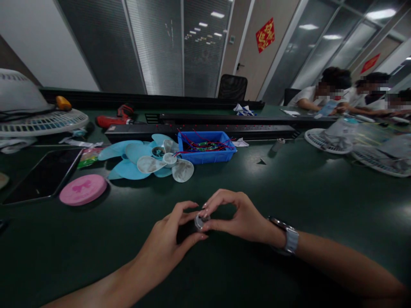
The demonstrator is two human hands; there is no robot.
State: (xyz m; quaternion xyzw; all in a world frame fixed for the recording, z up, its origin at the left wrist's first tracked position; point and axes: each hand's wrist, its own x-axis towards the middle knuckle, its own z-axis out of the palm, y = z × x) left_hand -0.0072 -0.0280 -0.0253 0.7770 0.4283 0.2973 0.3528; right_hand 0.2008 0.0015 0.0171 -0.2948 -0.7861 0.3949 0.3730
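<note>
"Holding what, those two hands?"

"A small metal cylinder [198,223]. Lay a clock on the green table [257,192] and the piece is the hub of the dial. Whether its base touches the tabletop, I cannot tell."

"How does each hand have it?"

"The left hand [170,233] comes in from eight o'clock, thumb and fingers curled around the sides, gripping it. The right hand [233,214] reaches from three o'clock, thumb and fingertips closed on the upper end (exactly what they pinch there is too small to make out). A watch [291,240] with a pale band sits on that wrist."

"And out past the fingers?"

"At twelve, a blue tray [210,158] with red wires [221,142] heaped inside. Toward eleven, just beside the tray, light-blue fan blades [123,171] overlap, with a whitish fan blade set [183,170] lying in front. Between nine and ten there's a pink disc [81,192] bearing a darker bow shape, and farther out the same way a black flat panel [43,175]. Beyond the blades, between ten and eleven, is a red power drill [111,122]."

"The other side?"

"Near two, a grey canister [278,146]. Farther along that line, white fan guards [316,141], and past them co-workers [306,97] sit with their forearms at the table."
</note>
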